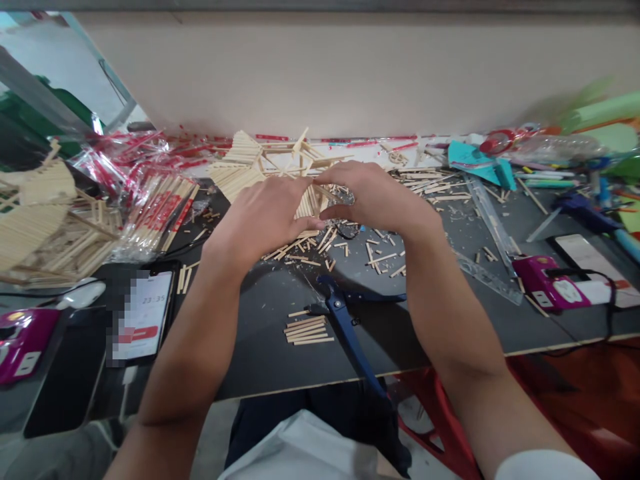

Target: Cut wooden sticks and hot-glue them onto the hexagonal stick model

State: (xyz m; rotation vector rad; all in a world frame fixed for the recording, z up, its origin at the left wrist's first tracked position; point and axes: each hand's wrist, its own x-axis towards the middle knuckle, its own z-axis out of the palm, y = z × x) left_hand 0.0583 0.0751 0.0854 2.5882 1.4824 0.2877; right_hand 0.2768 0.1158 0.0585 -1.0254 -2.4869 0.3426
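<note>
A model built of pale wooden sticks (pixel 235 175), with ribbed fan-like panels, stands at the back of the dark table. My left hand (pixel 273 212) is closed on its near side, fingers over the top and thumb underneath. From the right my right hand (pixel 377 197) reaches to the same model, its fingers and thumb curled around a part near the left fingertips. The exact grip points are hidden behind the hands. Blue-handled cutters (pixel 345 320) lie below them, beside a small row of cut sticks (pixel 307 330).
Loose stick pieces (pixel 383 257) litter the tabletop. Packaged chopsticks (pixel 157 210) and another stick model (pixel 40 227) lie left, near a phone (pixel 145 313). Rightward are a clear ruler (pixel 493 227), a pink power socket (pixel 550 283) and a blue glue gun (pixel 585 210).
</note>
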